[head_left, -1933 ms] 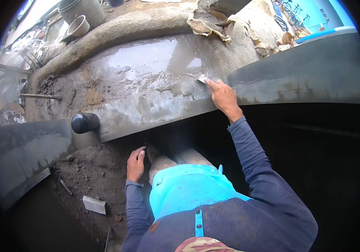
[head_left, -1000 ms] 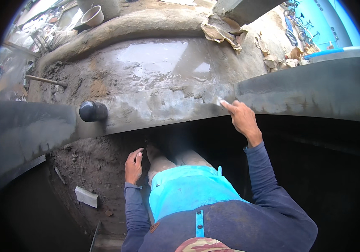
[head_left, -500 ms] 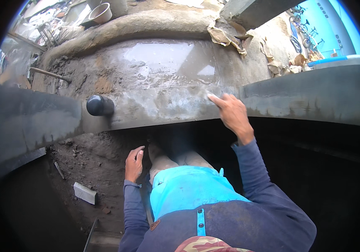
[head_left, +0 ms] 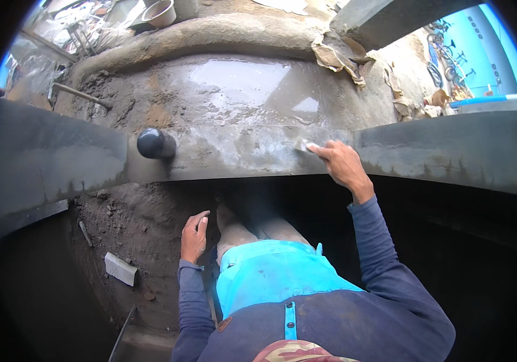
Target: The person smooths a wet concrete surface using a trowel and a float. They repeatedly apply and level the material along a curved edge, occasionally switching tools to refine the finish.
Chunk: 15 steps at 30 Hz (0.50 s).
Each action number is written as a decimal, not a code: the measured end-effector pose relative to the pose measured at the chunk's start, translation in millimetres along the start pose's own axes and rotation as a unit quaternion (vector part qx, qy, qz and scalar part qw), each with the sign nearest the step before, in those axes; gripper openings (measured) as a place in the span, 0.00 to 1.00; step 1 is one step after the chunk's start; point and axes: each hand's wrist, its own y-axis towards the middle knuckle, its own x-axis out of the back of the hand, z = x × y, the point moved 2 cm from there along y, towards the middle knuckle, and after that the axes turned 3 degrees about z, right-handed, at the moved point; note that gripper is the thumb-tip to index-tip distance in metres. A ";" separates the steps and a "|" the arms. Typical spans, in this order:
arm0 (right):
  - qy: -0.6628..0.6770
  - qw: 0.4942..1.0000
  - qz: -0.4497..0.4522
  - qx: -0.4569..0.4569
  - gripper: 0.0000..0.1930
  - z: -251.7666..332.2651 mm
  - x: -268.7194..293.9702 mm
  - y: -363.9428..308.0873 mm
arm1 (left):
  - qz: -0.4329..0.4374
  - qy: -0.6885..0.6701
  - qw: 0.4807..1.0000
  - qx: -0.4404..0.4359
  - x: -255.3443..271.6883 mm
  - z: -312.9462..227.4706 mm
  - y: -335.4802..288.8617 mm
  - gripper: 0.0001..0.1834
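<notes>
My right hand (head_left: 342,163) is closed on a small pale flat piece (head_left: 302,145), its forefinger stretched along it. The piece meets the wet grey top of a concrete ledge (head_left: 240,154), which has whitish smears. The fingers hide most of it, so its exact kind is unclear. My left hand (head_left: 194,236) hangs low beside my leg, short of the ledge. Its fingers are loosely bent, the thumb stands a little apart, and nothing shows in it. Left of the smears, a black rounded pipe end (head_left: 155,143) sticks up from the ledge.
Beyond the ledge lies wet mud with a shiny puddle (head_left: 234,81). A wooden handle (head_left: 80,95) leans at the left, with a bucket (head_left: 159,13) farther back. Torn brown paper (head_left: 340,60) hangs near a concrete beam (head_left: 397,21). Below left, a pale block (head_left: 120,269) rests on soil.
The view has shifted, so the ledge and pipe end appear farther right. My right hand has drawn slightly toward me and left along the ledge. My left hand has hardly moved.
</notes>
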 end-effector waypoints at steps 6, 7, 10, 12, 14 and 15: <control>0.041 0.990 -0.119 0.062 0.25 48.6 -27.7 59.6 | 0.009 -0.016 1.000 0.014 -1.8 -10.3 3.0 0.19; 0.035 0.990 -0.120 0.072 0.25 59.1 -25.4 74.8 | 0.019 -0.024 0.999 0.019 -2.5 -20.5 3.5 0.18; 0.024 0.988 -0.126 0.082 0.25 77.1 -0.7 92.3 | -0.041 -0.015 0.999 -0.012 9.8 -40.8 4.5 0.15; 0.021 0.990 -0.125 0.060 0.25 56.9 13.2 58.9 | -0.192 0.010 0.977 -0.095 28.5 -51.7 7.5 0.15; 0.009 0.999 -0.041 -0.013 0.21 15.5 17.9 19.5 | -0.299 0.035 0.944 -0.135 46.7 -70.0 15.3 0.23; 0.000 0.999 -0.022 -0.026 0.21 -6.7 15.7 3.5 | -0.331 0.050 0.932 -0.139 56.5 -82.9 26.7 0.31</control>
